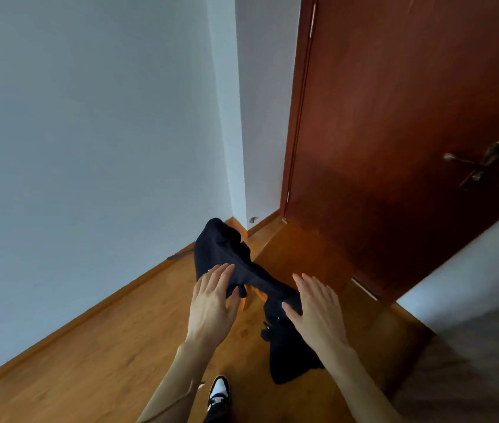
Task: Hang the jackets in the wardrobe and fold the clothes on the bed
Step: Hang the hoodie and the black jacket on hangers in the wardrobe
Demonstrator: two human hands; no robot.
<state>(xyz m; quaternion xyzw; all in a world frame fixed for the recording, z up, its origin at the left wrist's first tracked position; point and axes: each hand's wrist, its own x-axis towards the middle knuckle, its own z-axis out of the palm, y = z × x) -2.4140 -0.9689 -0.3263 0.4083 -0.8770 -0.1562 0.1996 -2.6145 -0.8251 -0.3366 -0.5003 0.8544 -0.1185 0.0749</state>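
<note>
A dark navy garment [226, 254] hangs in the air in front of me, bunched at the top left and trailing down to the right. My left hand [213, 303] grips its upper part, thumb under the cloth and fingers over it. My right hand [318, 306] holds the lower part, thumb pressed into the fabric, fingers spread. A loose end of the garment dangles below my right hand above the floor. No wardrobe or hanger is in view.
A brown wooden door [410, 132] with a metal handle [483, 160] stands shut ahead on the right. White walls meet in a corner ahead. Wooden floor [104, 346] lies below, the bed's edge [471, 346] at right, my shoe [219, 392] at bottom.
</note>
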